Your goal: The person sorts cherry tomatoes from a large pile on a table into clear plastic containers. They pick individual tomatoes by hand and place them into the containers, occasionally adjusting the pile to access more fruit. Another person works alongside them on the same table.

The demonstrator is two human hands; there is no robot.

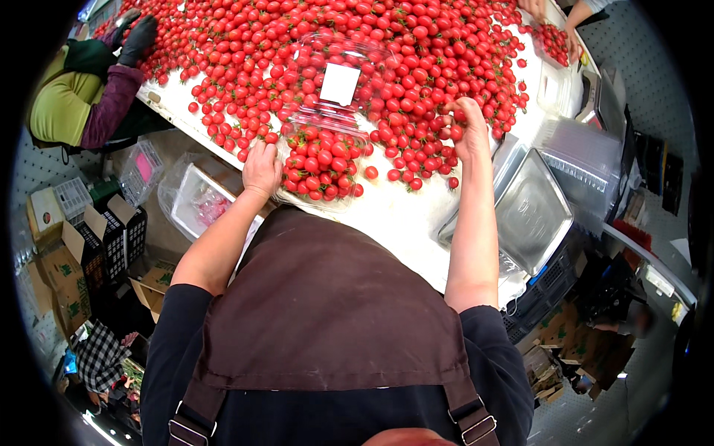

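A clear plastic clamshell box (362, 149) stands at the table's near side, its base filled with red cherry tomatoes (320, 160). Its lid (372, 56) is folded back over the heap behind and carries a white label (340, 84). My left hand (262, 171) grips the left side of the base, its fingertips partly hidden. To the right, at the near edge of the large tomato heap (401, 44), my right hand (470, 130) curls its fingers around some cherry tomatoes; how many it holds is hidden.
Stacked clear plastic trays (532, 212) and more clear packaging (584, 160) stand right of the white tabletop (401, 219). A co-worker's gloved hand (138, 41) is at the far left; another person's hands (573, 41) hold a tomato box at far right. Cardboard boxes (63, 286) sit lower left.
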